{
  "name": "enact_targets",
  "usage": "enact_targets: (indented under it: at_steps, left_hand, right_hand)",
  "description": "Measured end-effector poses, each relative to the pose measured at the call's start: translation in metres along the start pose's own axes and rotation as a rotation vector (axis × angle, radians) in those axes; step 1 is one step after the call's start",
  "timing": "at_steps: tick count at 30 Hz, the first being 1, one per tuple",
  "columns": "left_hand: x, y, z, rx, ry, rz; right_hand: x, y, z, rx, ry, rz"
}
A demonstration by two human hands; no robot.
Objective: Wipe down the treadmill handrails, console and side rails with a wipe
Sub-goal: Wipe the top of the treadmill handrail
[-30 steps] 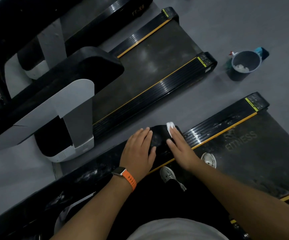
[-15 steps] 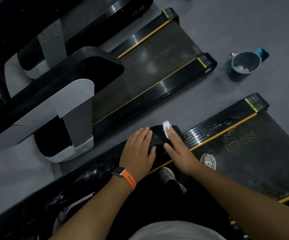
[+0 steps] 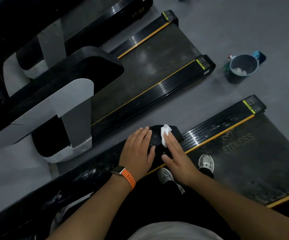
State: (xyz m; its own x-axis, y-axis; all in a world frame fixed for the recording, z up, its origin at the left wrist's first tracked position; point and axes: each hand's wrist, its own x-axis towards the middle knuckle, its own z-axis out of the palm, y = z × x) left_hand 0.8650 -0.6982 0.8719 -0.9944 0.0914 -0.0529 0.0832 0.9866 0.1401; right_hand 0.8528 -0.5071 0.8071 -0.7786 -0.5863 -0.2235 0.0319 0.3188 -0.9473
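I stand on a treadmill belt [image 3: 254,161] and look down at its black handrail end [image 3: 155,137]. My right hand [image 3: 176,153] presses a crumpled white wipe [image 3: 164,134] flat onto the top of that handrail with straight fingers. My left hand [image 3: 137,149], with an orange watch strap at the wrist, lies flat on the handrail just left of the wipe. The black side rail [image 3: 216,129] with a yellow stripe runs below the hands and shows wet streaks.
A second treadmill [image 3: 150,70] stands parallel on the left, with its grey-and-black upright [image 3: 74,108] close by. A grey bucket [image 3: 242,68] with white wipes and a spray bottle beside it sits on the grey floor at the right. My two shoes [image 3: 206,162] are on the belt.
My right hand has slid the wipe leftward and slightly toward me across the handrail top. My left hand has stayed where it was.
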Motion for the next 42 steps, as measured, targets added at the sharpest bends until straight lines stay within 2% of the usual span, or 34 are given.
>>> enact_targets:
  at_steps: [2, 6, 8, 12, 16, 18, 23, 25, 29, 31, 34, 38, 42]
  left_hand:
    - [0.0, -0.001, 0.0, 0.003, 0.001, 0.006]
    - [-0.002, -0.003, -0.001, 0.011, 0.006, 0.026]
    - [-0.005, -0.004, -0.001, 0.008, 0.004, 0.012]
    - [-0.014, -0.008, -0.001, -0.004, 0.015, -0.035]
    - [-0.022, -0.011, -0.004, -0.004, 0.034, -0.06]
    - [-0.024, -0.014, -0.005, -0.007, 0.047, -0.073]
    - [-0.03, -0.023, -0.006, -0.027, 0.057, -0.116]
    - [-0.032, -0.026, -0.006, -0.032, 0.054, -0.116]
    - [-0.035, -0.03, -0.006, -0.049, 0.069, -0.111]
    - [-0.037, -0.031, -0.006, -0.049, 0.093, -0.117]
    - [-0.041, -0.034, -0.005, -0.058, 0.114, -0.132]
    - [-0.047, -0.039, -0.003, -0.065, 0.115, -0.129]
    - [-0.049, -0.041, -0.001, -0.06, 0.14, -0.116]
  right_hand:
    - [0.007, 0.005, -0.004, -0.012, 0.005, 0.033]
    - [0.047, 0.001, -0.016, 0.1, 0.034, 0.232]
    - [0.056, -0.009, -0.017, 0.039, 0.029, 0.143]
    - [0.031, -0.02, -0.009, -0.145, 0.004, -0.151]
    - [0.0, -0.003, -0.008, -0.256, -0.025, -0.069]
    - [0.001, -0.007, -0.007, -0.209, -0.01, -0.006]
    - [0.033, -0.033, -0.006, -0.098, 0.072, 0.017]
    - [0.037, -0.039, -0.002, -0.168, 0.05, -0.012]
    - [0.027, -0.04, 0.003, -0.424, -0.007, -0.215]
    - [0.03, -0.04, 0.004, -0.452, 0.043, -0.194]
    - [0.044, -0.054, 0.013, -0.383, 0.114, -0.067]
    - [0.048, -0.057, 0.018, -0.722, 0.02, -0.258]
    - [0.033, -0.055, 0.02, -0.781, 0.091, -0.215]
